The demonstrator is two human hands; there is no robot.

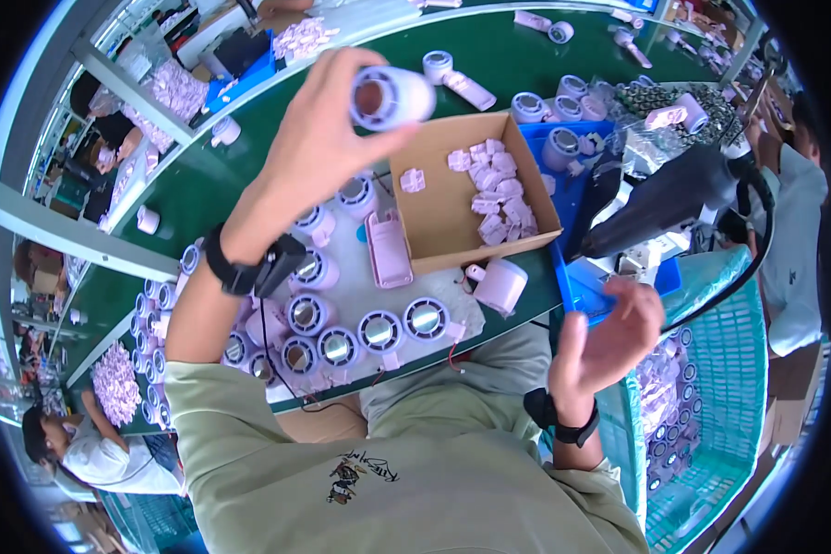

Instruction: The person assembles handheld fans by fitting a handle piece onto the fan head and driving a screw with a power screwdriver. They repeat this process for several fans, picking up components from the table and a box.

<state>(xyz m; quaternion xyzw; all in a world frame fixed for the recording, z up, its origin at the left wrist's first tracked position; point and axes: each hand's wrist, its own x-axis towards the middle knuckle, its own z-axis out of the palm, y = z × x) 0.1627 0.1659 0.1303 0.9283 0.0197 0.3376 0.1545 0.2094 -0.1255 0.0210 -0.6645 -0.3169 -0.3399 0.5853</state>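
Note:
My left hand [319, 129] is raised over the far side of the bench, closed round a pale pink cylindrical housing [408, 97] whose ringed open end faces left. My right hand [614, 342] hovers beside the front of a blue tray [572, 288], fingers loosely spread with nothing visible in them. Between the hands lies an open cardboard box [434, 226] with small pale pink plastic pieces [499, 194]. A flat pink handle-shaped part [389, 249] rests against its left side. One more pink housing [501, 285] lies on its side near the bench edge.
Rows of similar housings [379, 330] stand along the near left, with a thin black cable [266, 342] across them. A black power tool [651, 203] hangs over the blue tray. A green plastic basket [725, 425] holding parts stands right. Another person [794, 222] is far right.

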